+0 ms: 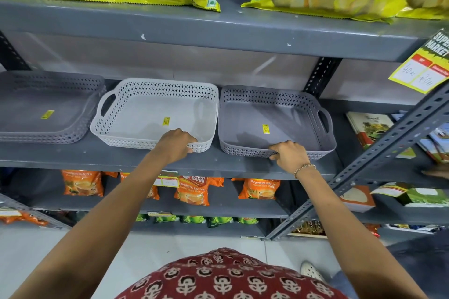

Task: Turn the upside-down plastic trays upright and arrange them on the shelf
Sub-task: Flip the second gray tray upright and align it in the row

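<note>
Your left hand [176, 143] is pinching the light grey tray [155, 114]'s front rim, your right hand [289, 153] the darker tray [274, 121]'s, seemingly squaring both upright trays side by side.

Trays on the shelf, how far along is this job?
Done: the light grey tray and dark grey tray sit upright. In hand: left hand and right hand grip their front rims. Left: the far-left tray still looks upside down.

Grey metal shelf [121, 160]; three perforated trays along its front edge: dark stack [43, 109] left, pale tray [150, 109] middle, grey tray [272, 121] right.
</note>
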The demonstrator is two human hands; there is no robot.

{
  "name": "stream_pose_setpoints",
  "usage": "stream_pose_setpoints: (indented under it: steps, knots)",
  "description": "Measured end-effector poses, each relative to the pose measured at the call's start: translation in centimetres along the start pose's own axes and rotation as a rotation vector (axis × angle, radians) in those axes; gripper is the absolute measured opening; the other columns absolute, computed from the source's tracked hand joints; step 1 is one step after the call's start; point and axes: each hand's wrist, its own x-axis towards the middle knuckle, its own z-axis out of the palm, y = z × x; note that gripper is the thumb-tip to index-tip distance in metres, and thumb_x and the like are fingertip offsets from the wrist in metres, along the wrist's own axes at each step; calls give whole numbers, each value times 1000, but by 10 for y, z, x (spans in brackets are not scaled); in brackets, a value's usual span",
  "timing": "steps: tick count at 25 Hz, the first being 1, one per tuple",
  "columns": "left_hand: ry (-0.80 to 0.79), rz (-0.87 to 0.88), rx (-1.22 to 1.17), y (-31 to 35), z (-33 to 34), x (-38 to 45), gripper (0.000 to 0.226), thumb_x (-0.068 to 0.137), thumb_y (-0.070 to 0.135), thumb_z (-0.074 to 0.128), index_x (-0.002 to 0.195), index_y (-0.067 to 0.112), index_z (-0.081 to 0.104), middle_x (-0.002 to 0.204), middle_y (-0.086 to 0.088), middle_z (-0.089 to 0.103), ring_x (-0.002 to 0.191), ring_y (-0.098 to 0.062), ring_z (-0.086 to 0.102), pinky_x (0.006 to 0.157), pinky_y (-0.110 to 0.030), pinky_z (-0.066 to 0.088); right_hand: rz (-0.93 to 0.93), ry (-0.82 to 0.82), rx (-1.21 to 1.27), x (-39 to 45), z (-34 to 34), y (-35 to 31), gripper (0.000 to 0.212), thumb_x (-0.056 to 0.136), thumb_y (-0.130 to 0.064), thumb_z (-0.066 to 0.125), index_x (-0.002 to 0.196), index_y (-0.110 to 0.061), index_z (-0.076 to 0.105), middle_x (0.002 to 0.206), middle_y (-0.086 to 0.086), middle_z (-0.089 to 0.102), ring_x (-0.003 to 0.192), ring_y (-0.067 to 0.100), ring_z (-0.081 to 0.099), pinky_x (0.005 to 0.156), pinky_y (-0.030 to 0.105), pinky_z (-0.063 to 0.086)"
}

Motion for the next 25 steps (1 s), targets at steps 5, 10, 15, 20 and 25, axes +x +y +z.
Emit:
stream_pose_setpoints:
  steps: [5,10,15,20,25]
  knots:
    - [9,4,4,2,2,-1,34,91,15,58,123,22,63,118,-15,66,111,-32,56,92,-38,47,0,-3,-12,-2,1,1,26,92,-21,55,115,-23,64,112,15,69,110,34,61,88,40,52]
    - [16,5,-13,1,4,-1,33,90,15,59,121,23,64,116,-15,67,109,-32,58,90,-38,48,-3,-8,-15,-1,0,1,25,91,-22,55,115,-22,63,111,15,69,110,34,60,88,41,52]
    - [21,-9,-21,2,4,-1,34,91,14,58,123,22,64,119,-16,65,113,-33,55,92,-38,47,-13,0,-19,-2,-1,1,27,92,-22,55,118,-22,62,113,15,69,111,34,60,89,41,52]
    - [21,-12,-21,1,4,-3,33,90,15,59,122,21,64,119,-17,65,112,-34,56,92,-39,47,-8,-11,-14,-3,-1,1,32,92,-22,55,124,-24,58,116,15,67,112,34,59,91,41,52]
    - [-8,-21,-72,2,3,-5,36,89,19,63,125,20,61,122,-16,64,113,-33,56,91,-39,48,-31,-44,16,-5,-5,1,30,90,-22,57,120,-19,60,116,17,66,113,35,58,91,43,51]
